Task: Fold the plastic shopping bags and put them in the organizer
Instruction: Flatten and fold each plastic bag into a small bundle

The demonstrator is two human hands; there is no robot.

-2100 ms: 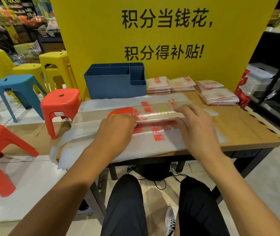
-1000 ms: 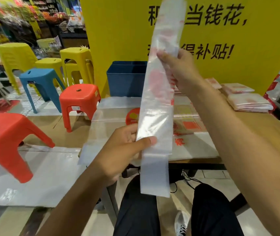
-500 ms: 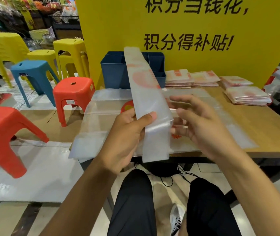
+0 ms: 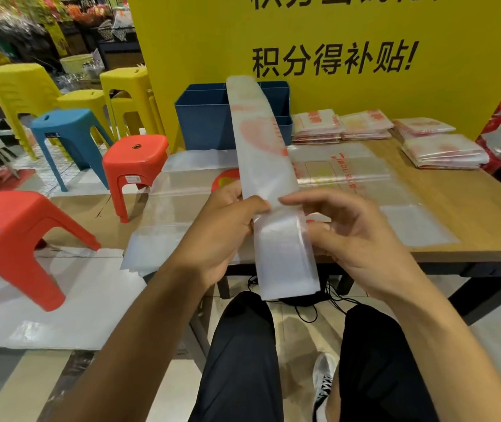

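Yellow display board (image 4: 200,56), behind the wooden table (image 4: 471,205): black characters 积分得补贴! legible, a row above them cropped and unreadable; wooden table, light top, dark frame, landmark for all entries; flat clear plastic shopping bags (image 4: 365,178) spread on the table top, red print too small to read; blue plastic organizer (image 4: 203,123), open-topped with compartments, at the table's far edge against the board; long strip-folded translucent plastic shopping bag (image 4: 269,166) with faint red print, held in the air above the table's near edge, its upper end leaning toward the organizer and its lower end hanging below table level; judged very light, limp and slippery, apt to spring open, best taken across the full width at a crease, near the end to be turned over; stacks of folded bags (image 4: 444,150) on the table to the right of the organizer, lettering illegible; left hand (image 4: 222,236) pinches the strip's left edge, thumb on its face; right hand (image 4: 353,236), fingers loosely spread, index tip on the strip beside that thumb, not clasping it
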